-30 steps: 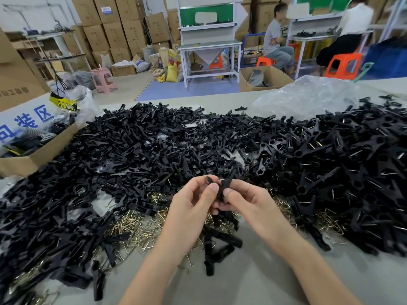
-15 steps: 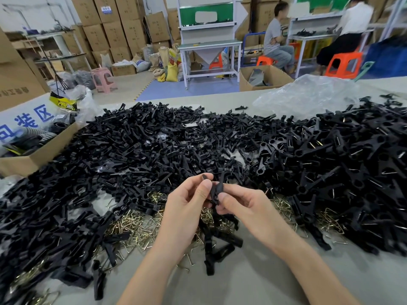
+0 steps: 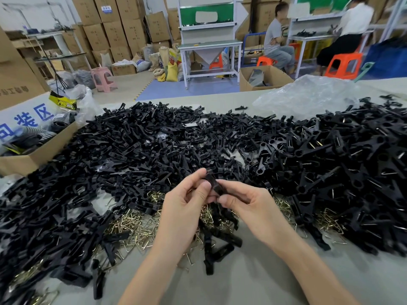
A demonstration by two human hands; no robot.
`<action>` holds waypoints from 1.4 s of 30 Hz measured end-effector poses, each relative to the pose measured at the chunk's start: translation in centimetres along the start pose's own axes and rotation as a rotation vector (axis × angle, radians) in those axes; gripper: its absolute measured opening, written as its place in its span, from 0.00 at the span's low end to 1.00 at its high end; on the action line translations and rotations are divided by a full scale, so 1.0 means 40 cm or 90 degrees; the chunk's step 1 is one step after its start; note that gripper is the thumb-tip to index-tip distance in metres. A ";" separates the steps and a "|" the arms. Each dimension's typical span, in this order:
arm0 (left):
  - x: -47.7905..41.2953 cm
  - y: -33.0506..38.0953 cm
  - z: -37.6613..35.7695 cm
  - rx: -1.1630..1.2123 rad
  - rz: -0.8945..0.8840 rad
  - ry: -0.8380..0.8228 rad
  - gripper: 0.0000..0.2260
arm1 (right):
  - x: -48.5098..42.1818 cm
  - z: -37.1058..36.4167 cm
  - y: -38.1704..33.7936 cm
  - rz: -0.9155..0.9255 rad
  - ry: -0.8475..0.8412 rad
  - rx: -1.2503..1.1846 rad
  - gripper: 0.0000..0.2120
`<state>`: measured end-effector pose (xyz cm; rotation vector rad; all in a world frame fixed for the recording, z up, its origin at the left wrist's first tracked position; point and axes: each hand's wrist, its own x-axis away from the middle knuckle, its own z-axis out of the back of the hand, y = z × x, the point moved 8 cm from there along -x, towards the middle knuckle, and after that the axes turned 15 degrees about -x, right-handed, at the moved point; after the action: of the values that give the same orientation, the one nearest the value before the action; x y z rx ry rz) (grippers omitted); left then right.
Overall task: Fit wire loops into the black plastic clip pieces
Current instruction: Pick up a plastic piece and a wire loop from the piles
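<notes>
**Q:** Position of the hands?

**A:** Both are raised above the near part of the grey table (image 3: 253,282). The left hand (image 3: 185,208) pinches the upper end of one black clip piece (image 3: 214,183) between thumb and forefinger. The right hand (image 3: 248,208) grips its lower end, fingers curled. The piece sits tilted between the two sets of fingertips.

**Q:** Is a wire loop seated in it?

**A:** Cannot be determined; the fingers cover that part.

**Q:** Stock location?

**A:** Brass-coloured wire loops (image 3: 132,225) lie on the table under and left of the hands. Beyond them, a heap of clip pieces (image 3: 154,146) spans the table. Behind it, a clear plastic bag (image 3: 308,97) lies at right and a cardboard box (image 3: 33,159) stands at left.
</notes>
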<state>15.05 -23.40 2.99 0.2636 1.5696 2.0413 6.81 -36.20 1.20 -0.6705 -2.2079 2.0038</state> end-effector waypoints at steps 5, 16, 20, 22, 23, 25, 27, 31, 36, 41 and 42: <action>0.036 0.012 0.133 -0.426 -0.093 0.109 0.17 | -0.001 0.016 0.006 -0.015 0.067 0.057 0.17; 0.100 -0.114 0.146 -0.921 -0.036 -0.087 0.38 | -0.013 0.040 0.022 -0.021 0.123 0.116 0.17; 0.037 -0.093 0.101 -0.921 -0.076 -0.085 0.31 | -0.012 0.040 0.019 -0.018 0.122 0.124 0.17; 0.004 -0.090 0.080 -0.901 -0.092 -0.093 0.24 | -0.012 0.039 0.017 -0.019 0.121 0.128 0.18; -0.011 -0.090 0.067 -0.893 -0.098 -0.099 0.22 | -0.012 0.039 0.017 -0.018 0.121 0.130 0.18; -0.026 -0.085 0.043 -0.851 -0.107 -0.096 0.19 | -0.012 0.040 0.018 -0.017 0.121 0.129 0.18; -0.027 -0.083 0.034 -0.789 -0.104 -0.079 0.16 | -0.014 0.040 0.020 -0.015 0.119 0.122 0.17; -0.019 -0.093 0.048 -0.696 -0.111 -0.070 0.12 | -0.016 0.043 0.025 -0.015 0.117 0.122 0.17; -0.013 -0.061 0.088 -0.614 -0.127 -0.019 0.11 | -0.015 0.044 0.024 -0.013 0.117 0.129 0.19; -0.005 -0.030 0.121 -0.491 -0.131 0.086 0.03 | -0.015 0.042 0.025 -0.011 0.111 0.131 0.18; -0.003 -0.030 0.120 -0.478 -0.136 0.090 0.05 | -0.015 0.041 0.025 -0.010 0.109 0.131 0.18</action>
<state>17.76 -19.29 3.32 -0.3207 0.7595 2.3361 7.03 -37.88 0.14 -0.7634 -1.8764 2.0434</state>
